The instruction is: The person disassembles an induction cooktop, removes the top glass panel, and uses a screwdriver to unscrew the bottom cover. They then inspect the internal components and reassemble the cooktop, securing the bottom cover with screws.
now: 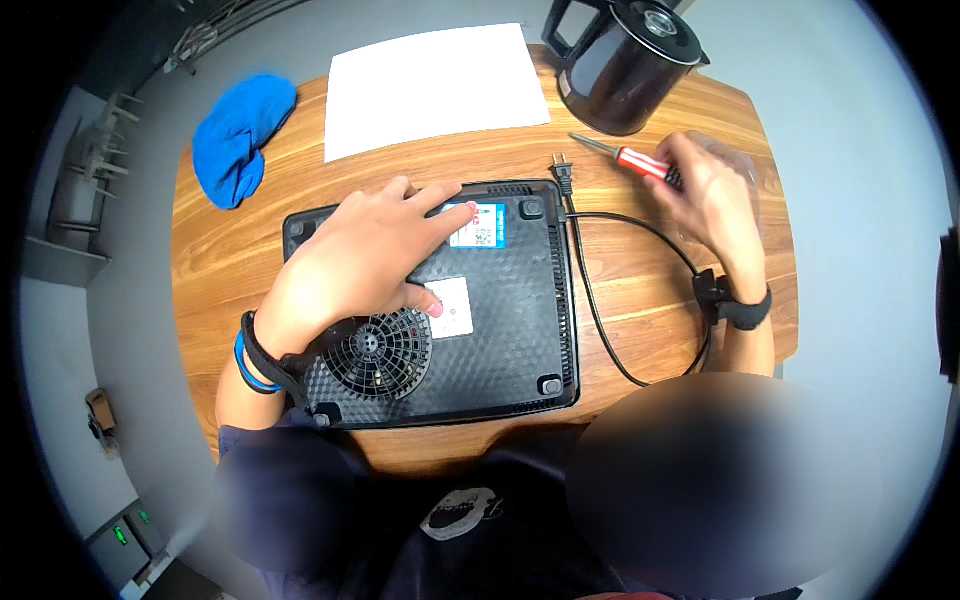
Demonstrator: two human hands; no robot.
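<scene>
A flat black induction cooktop (500, 345) lies upside down on the wooden table, its round fan grille (370, 345), corner feet and stickers facing up. My left hand (375, 240) rests on its underside with the fingers spread, the thumb touching a white label (452, 307) and a fingertip at a blue-and-white sticker (488, 226). To the right of the cooktop, my right hand (705, 190) is closed round the red-and-white handle of a screwdriver (640, 162). The shaft points left and away from me, above the table. A black power cord (590, 290) loops between the cooktop and my right wrist.
A black kettle (625, 75) stands at the far right edge, near the screwdriver tip. A white sheet (430, 90) lies at the back, with a crumpled blue cloth (240, 140) at the far left. Clear plastic (738, 160) sits beside my right hand. The cord's plug (562, 172) lies behind the cooktop's corner.
</scene>
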